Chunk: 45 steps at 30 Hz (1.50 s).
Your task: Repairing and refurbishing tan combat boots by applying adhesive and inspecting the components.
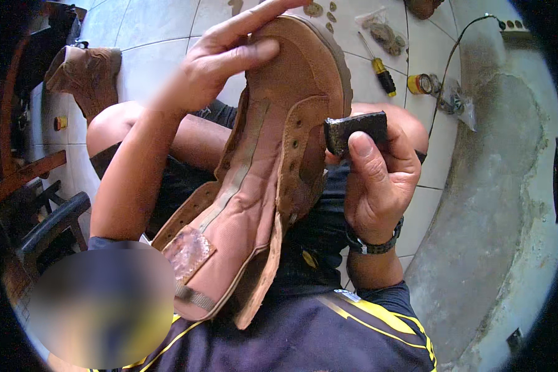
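My left hand [218, 61] grips the brown boot [260, 180] at its toe; my right hand [381, 177] pinches a black block [342, 132] beside its flank, contact unclear. From that hand the boot lies leftward, over my lap, its long axis slanting from my chest to the toe, which points away. Beyond, a screwdriver [383, 73] lies on tiles [158, 65].

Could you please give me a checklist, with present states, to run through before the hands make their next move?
1. Left hand at the toe of the boot: ok, thumb on the leather.
2. Black block secure in right hand: ok, thumb pressed on its face.
3. Visible eyelets free of laces: ok.
4. Block touching the boot's side: cannot tell from this angle.
5. Screwdriver clear of both hands: ok, on the tiled floor.
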Motion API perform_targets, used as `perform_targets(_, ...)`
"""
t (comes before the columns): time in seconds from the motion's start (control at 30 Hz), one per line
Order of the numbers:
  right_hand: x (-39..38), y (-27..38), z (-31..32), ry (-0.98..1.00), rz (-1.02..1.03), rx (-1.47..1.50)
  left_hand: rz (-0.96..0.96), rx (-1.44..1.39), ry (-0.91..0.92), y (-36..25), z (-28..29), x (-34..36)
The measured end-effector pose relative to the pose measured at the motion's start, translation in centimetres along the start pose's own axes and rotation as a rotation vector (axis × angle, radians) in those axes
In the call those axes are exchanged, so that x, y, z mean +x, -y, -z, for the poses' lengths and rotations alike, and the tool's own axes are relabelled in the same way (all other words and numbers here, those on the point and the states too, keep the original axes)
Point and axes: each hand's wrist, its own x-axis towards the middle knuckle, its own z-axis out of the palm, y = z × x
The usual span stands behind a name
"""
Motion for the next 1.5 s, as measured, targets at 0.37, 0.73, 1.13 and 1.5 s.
perform_targets(0.37, 2.8, -1.6, -1.4, 0.009, 0.173, -0.416, 0.218, -0.209, 0.358, -0.4, 2.0, 1.3)
perform_targets(0.73, 4.5, -1.8, -2.6, -0.036, 0.097, -0.500, 0.095, -0.005, 0.312, 0.9, 1.5, 1.7)
perform_targets(1.13, 5.1, -1.6, -2.1, 0.100, 0.243, -0.828, 0.040, -0.030, 0.366, 1.8, 2.1, 2.0)
perform_targets(1.5, 5.6, -1.0, -2.2, 0.114, 0.324, -0.958, 0.066, 0.015, 0.307, 1.4, 1.6, 1.5)
